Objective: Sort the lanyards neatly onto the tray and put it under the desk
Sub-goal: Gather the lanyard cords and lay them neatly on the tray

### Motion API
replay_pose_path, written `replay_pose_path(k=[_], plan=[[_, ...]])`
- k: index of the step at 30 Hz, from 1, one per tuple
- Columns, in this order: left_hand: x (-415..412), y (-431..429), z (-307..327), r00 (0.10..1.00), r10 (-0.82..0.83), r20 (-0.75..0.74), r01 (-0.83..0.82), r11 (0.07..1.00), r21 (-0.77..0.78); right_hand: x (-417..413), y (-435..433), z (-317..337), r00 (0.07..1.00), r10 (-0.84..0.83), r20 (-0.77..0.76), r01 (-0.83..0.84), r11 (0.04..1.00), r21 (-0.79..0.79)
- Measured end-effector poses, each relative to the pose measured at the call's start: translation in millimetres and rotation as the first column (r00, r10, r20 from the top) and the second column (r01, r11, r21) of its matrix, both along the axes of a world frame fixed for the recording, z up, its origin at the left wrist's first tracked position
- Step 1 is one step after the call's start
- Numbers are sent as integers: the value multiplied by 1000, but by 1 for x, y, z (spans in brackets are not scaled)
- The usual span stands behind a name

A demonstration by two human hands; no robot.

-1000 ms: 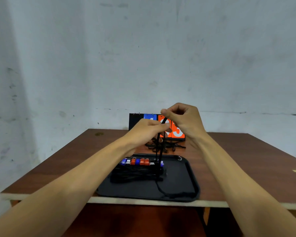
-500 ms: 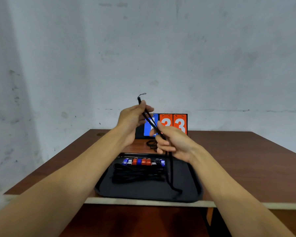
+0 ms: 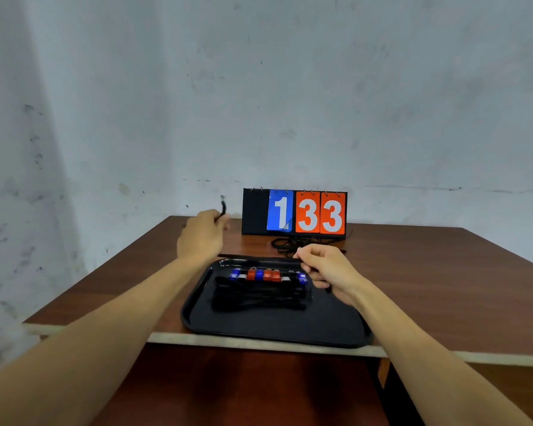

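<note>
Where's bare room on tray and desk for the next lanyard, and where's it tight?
Free: the near strip of the tray, between the sorted lanyards and the near rim; bare desk right of the tray. Crowded: the far rim, where the clips, the held lanyard and the loose lanyards before the scoreboard bunch up.

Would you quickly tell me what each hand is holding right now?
Left hand: grips one end of a black lanyard.
Right hand: pinches the lanyard's other end.
</note>
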State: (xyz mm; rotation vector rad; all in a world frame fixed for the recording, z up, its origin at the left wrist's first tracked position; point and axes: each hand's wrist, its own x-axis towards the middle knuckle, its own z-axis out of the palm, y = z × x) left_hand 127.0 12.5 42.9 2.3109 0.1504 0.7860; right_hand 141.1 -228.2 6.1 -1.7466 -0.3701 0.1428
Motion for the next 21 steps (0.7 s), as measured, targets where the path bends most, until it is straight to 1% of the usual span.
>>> replay_pose_path(k=[3,6,8,10,12,15,17,18,19,21], plan=[[-8,-16,-4,997,-63,-49,74,963,258,-2,8,1,1000,-16,1,16,999,-52],[-15,-32,-7,991,-121,-52,131,892,433,-4,19,10,998,-14,-62,10,998,-60],[-18,-39,-7,990,-139,-31,135,850,510,-4,28,16,997,-13,-76,6,996,-88],[-20,-45,-7,986,-162,-28,150,816,558,-5,34,19,999,-21,-50,16,995,-100],[-21,-49,-6,983,-180,-30,163,793,586,-6,36,20,1000,-25,-5,25,998,-57],[-22,-49,-10,973,-230,-9,186,764,618,-7,37,22,999,-23,44,19,995,99],[-20,-45,-16,959,-282,-16,233,756,612,-8,37,25,998,-34,53,25,986,165],[-19,-43,-19,948,-317,-34,281,781,558,-8,36,27,998,-42,48,32,981,192],[-17,-39,-22,932,-357,-57,341,815,468,-8,35,28,998,-50,36,41,974,223],[-14,-32,-29,906,-418,-73,422,873,244,-8,31,29,998,-62,-9,61,952,299]])
